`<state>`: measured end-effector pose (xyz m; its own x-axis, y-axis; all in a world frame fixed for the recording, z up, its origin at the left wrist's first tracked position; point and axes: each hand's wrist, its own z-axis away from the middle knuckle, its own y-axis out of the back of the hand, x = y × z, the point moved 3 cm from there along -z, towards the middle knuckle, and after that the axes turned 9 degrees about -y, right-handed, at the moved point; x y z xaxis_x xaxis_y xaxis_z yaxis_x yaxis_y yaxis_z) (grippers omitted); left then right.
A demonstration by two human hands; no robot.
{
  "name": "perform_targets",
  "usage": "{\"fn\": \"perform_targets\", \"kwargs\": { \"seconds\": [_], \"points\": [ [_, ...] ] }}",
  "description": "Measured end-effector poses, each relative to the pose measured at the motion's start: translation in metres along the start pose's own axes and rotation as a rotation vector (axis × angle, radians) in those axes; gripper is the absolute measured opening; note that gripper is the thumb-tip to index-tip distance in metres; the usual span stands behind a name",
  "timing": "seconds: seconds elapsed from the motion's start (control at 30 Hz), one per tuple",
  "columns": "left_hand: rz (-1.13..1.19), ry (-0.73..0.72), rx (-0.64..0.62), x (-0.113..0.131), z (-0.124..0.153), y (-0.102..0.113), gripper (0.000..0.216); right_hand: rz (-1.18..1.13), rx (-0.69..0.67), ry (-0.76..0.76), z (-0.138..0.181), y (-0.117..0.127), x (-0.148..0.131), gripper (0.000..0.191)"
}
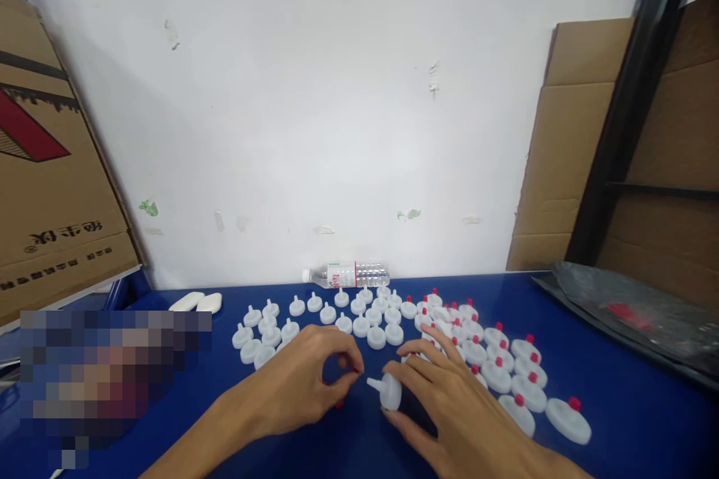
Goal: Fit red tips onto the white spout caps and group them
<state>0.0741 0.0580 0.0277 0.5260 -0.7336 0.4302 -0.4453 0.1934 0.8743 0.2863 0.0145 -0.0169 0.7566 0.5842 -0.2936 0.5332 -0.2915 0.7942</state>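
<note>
My right hand [449, 397] grips a white plastic nozzle cap [390, 392] by its round base, with the narrow spout pointing left. Just left of that spout, my left hand [297, 382] is closed, thumb and forefinger tips pinched together. Whatever the pinch holds, if anything, is hidden. A bit of red [338, 404] shows under the left fingers; I cannot tell whether it is held or lies on the table. Beyond the hands stand several white nozzle caps [376, 337] without red tips. To the right are several nozzle caps with red tips [568, 420], some partly behind my right hand.
A clear plastic bottle [359, 275] lies against the white wall. Two white rounded objects [209, 304] sit at the blue table's [196, 419] back left. Cardboard boxes flank both sides, and a dark plastic bag [629, 314] lies at right. A blurred patch covers the left.
</note>
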Motion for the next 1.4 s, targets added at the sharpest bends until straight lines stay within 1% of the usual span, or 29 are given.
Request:
{"fn": "perform_targets", "kwargs": {
  "seconds": [0.07, 0.17, 0.27, 0.4, 0.53, 0.6, 0.77, 0.97, 1.03, 1.17, 1.27, 1.4],
  "points": [
    [0.000, -0.023, 0.025, 0.001, -0.002, -0.003, 0.015, -0.007, -0.006, 0.001, 0.000, 0.000, 0.000, 0.026],
    [0.010, -0.095, 0.073, 0.003, -0.003, -0.008, 0.019, -0.014, -0.022, -0.007, 0.001, 0.001, 0.001, 0.022],
    [0.026, -0.153, 0.080, 0.004, -0.002, -0.011, 0.022, -0.015, -0.035, -0.029, 0.001, 0.002, 0.001, 0.020],
    [0.003, -0.165, 0.074, 0.003, -0.001, -0.013, 0.025, -0.009, -0.041, -0.038, 0.001, 0.001, 0.001, 0.016],
    [-0.036, -0.201, 0.054, 0.006, 0.000, -0.016, 0.018, 0.022, -0.017, 0.000, 0.003, 0.001, 0.000, 0.025],
    [-0.049, -0.204, 0.043, 0.006, 0.000, -0.018, 0.016, 0.028, -0.017, 0.015, 0.003, 0.001, -0.001, 0.023],
    [-0.022, -0.200, 0.041, 0.006, 0.000, -0.020, 0.019, 0.033, -0.074, 0.018, 0.002, 0.003, -0.003, 0.012],
    [0.026, -0.199, 0.073, -0.002, -0.003, -0.025, 0.016, 0.089, -0.132, 0.025, 0.000, -0.001, -0.005, 0.014],
    [-0.052, -0.202, 0.068, -0.006, -0.003, -0.029, 0.016, 0.106, -0.123, 0.023, 0.001, -0.002, -0.004, 0.013],
    [-0.267, -0.209, 0.014, -0.009, -0.002, -0.038, 0.020, 0.124, -0.095, 0.002, 0.002, -0.002, -0.002, 0.011],
    [-0.279, -0.211, 0.010, -0.003, 0.000, -0.040, 0.020, 0.118, -0.082, 0.016, 0.003, 0.001, -0.003, 0.014],
    [-0.273, -0.182, -0.001, 0.011, 0.001, -0.037, 0.024, 0.131, -0.097, 0.069, 0.003, 0.001, -0.005, 0.011]
  ]
}}
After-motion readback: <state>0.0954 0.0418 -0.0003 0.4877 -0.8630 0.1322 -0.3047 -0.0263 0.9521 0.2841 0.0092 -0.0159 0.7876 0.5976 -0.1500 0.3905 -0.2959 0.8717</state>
